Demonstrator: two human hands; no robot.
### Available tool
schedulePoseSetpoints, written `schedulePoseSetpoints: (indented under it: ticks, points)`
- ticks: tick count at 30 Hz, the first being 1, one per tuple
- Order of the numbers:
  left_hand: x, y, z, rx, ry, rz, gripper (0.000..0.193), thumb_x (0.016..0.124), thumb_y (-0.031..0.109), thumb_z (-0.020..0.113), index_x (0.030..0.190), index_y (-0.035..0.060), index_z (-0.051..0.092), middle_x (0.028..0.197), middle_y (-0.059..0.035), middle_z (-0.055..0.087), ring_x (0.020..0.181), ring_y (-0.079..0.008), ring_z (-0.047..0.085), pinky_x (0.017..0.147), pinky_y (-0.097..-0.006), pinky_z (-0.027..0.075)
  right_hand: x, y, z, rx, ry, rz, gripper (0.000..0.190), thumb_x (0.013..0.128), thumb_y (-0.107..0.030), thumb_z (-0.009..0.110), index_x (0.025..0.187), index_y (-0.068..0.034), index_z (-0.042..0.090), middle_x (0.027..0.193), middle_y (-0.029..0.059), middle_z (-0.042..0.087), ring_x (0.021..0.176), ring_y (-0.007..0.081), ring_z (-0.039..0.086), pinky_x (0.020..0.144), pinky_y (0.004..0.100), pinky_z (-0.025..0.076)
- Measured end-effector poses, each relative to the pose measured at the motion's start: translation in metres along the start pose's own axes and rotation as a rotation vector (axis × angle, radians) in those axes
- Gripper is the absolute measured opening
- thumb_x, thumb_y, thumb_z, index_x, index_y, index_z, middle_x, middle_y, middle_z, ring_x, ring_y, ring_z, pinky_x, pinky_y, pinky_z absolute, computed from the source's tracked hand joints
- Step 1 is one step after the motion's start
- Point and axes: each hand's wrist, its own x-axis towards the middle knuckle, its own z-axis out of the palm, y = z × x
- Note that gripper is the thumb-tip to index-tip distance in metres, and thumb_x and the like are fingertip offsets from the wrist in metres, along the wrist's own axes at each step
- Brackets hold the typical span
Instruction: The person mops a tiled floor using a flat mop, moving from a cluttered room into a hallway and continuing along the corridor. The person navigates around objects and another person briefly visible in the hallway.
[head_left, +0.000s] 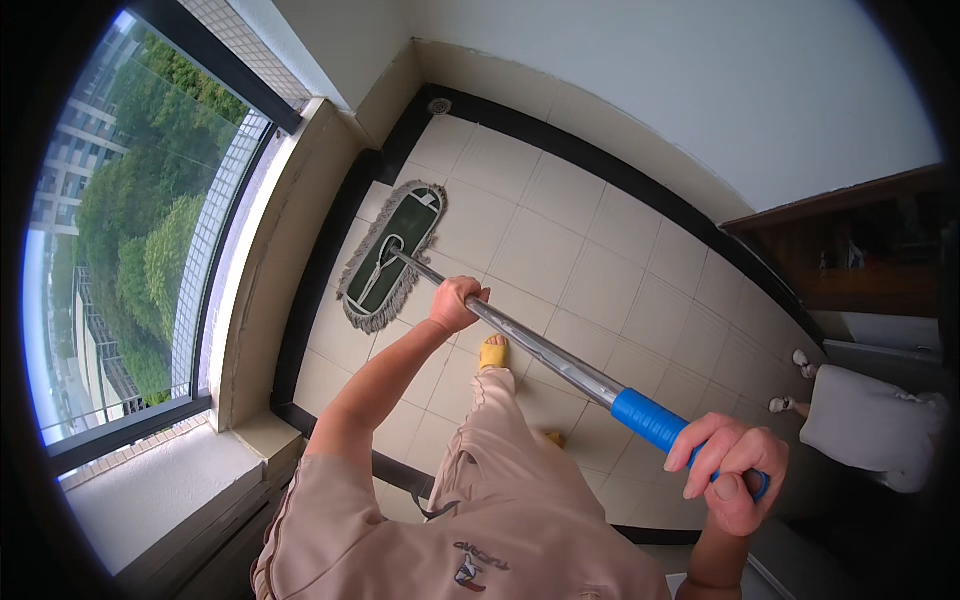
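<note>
A flat dust mop with a dark green backing and grey fringe lies on the tiled floor near the window-side wall. Its metal pole slants up toward me and ends in a blue ribbed grip. My left hand is wrapped around the lower part of the pole. At the upper end, my right hand holds the blue grip, its fingers curled around it.
A black tile border edges the floor, with a round drain in the far corner. A window is on the left. Brown wooden shelving stands at right, near another person. My foot wears a yellow slipper.
</note>
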Motion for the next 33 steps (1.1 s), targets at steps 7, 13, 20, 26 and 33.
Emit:
schedulePoseSetpoints:
  ticks: [7, 13, 20, 26, 33]
  points:
    - [-0.037, 0.068, 0.073, -0.051, -0.116, 0.152, 0.02, 0.064, 0.014, 0.063, 0.052, 0.0089, 0.049, 0.057, -0.0079, 0.054, 0.058, -0.0295, 0.053, 0.057, -0.0386, 0.043, -0.135, -0.011, -0.023, -0.064, 0.236, 0.021, 0.015, 0.065, 0.009, 0.048, 0.062, -0.004, 0.043, 0.055, 0.0086, 0.056, 0.057, 0.0237, 0.056, 0.052, 0.0315, 0.046]
    - [-0.144, 0.181, 0.177, -0.181, -0.277, 0.303, 0.023, 0.066, 0.015, 0.065, 0.051, 0.0076, 0.049, 0.054, -0.0108, 0.051, 0.054, -0.0315, 0.053, 0.052, -0.0402, 0.042, -0.296, -0.064, -0.074, -0.109, 0.572, 0.076, 0.011, 0.067, 0.004, 0.047, 0.061, -0.004, 0.044, 0.054, 0.0101, 0.056, 0.055, 0.0241, 0.057, 0.054, 0.0333, 0.047]
    - [-0.254, 0.334, 0.23, -0.239, -0.981, 0.418, 0.015, 0.07, 0.024, 0.061, 0.081, 0.0146, 0.065, 0.078, -0.0093, 0.063, 0.074, -0.0304, 0.061, 0.066, -0.0396, 0.049, -0.467, -0.147, -0.075, -0.261, 0.868, 0.087, 0.017, 0.078, -0.003, 0.05, 0.062, -0.004, 0.046, 0.053, 0.0128, 0.055, 0.05, 0.0246, 0.057, 0.053, 0.0352, 0.05]
    - [-0.281, 0.417, 0.278, 0.039, -1.44, 0.761, 0.022, 0.069, 0.023, 0.059, 0.088, 0.0118, 0.064, 0.079, -0.013, 0.063, 0.075, -0.0336, 0.061, 0.068, -0.0428, 0.048, -0.5, -0.205, -0.038, -0.196, 1.073, -0.031, 0.025, 0.086, -0.018, 0.059, 0.07, -0.005, 0.045, 0.055, 0.0071, 0.048, 0.053, 0.017, 0.048, 0.059, 0.0335, 0.046]
    - [-0.264, 0.434, 0.284, -0.146, -1.269, 0.821, 0.031, 0.062, 0.017, 0.061, 0.092, 0.013, 0.067, 0.072, -0.0109, 0.061, 0.068, -0.0304, 0.059, 0.06, -0.0375, 0.048, -0.531, -0.203, -0.051, -0.152, 1.06, -0.243, 0.023, 0.079, -0.011, 0.064, 0.066, -0.004, 0.046, 0.057, 0.0105, 0.052, 0.053, 0.0213, 0.051, 0.053, 0.0348, 0.047]
